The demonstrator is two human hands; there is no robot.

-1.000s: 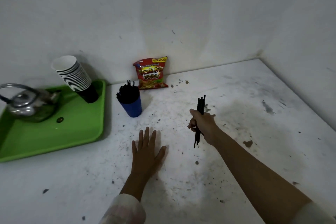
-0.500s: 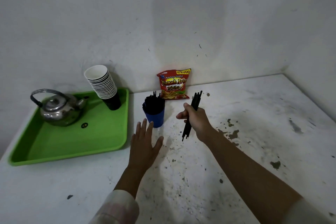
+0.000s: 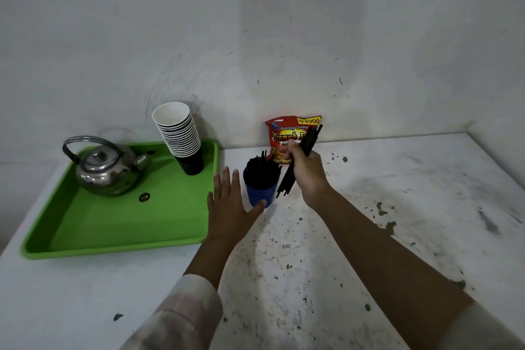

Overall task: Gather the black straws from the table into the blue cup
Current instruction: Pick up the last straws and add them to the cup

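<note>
Now | a bundle of black straws (image 3: 298, 163) is gripped mid-length by right hand (image 3: 308, 172), at 3 o'clock of blue cup (image 3: 261, 193) | left hand (image 3: 230, 204) is spread open, holding nothing | straws judged light, slippery, bendable.

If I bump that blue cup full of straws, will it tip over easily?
Probably yes. The blue cup looks small and narrow-based, and the tall black straws fanning above its rim likely make it top-heavy. It also looks light; the left hand beside it could steady it.
</note>
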